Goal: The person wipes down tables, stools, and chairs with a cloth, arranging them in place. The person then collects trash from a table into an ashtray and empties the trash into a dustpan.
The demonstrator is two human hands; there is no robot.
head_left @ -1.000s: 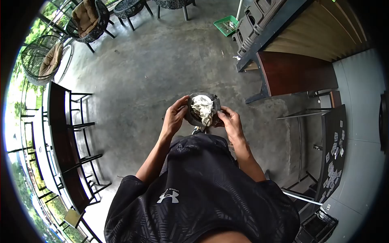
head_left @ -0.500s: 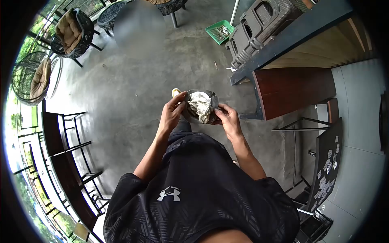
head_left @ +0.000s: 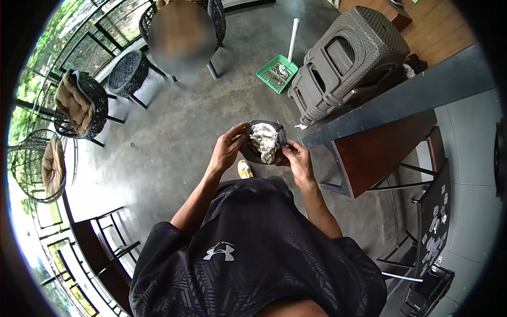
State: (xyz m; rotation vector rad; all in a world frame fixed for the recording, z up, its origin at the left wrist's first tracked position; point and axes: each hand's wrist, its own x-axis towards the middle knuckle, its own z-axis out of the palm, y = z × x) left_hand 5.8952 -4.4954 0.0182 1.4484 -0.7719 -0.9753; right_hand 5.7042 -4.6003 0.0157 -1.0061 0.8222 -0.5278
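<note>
A small round dark dish point(head_left: 252, 154) is held level in front of my body, one hand at each side. Crumpled white tissue point(head_left: 264, 138) fills it, with a greyish, soiled-looking wad at the near side. My left hand point(head_left: 230, 146) grips the dish's left rim, fingers curled against it. On the opposite rim, my right hand point(head_left: 297, 160) pinches the edge, thumb on top. Some fingertips are hidden under the dish.
Ahead on the floor lies a green dustpan point(head_left: 278, 74) with litter in it, beside a large grey speaker point(head_left: 343, 63). A dark beam point(head_left: 401, 100) and reddish-brown table point(head_left: 380, 153) stand right. Wicker chairs point(head_left: 82, 105) and a woven stool point(head_left: 128, 71) are left.
I have moved forward: the dustpan, speaker and table appear nearer and lower in view. Both hands still hold the dish with the tissue. A yellow shoe now shows below the dish.
</note>
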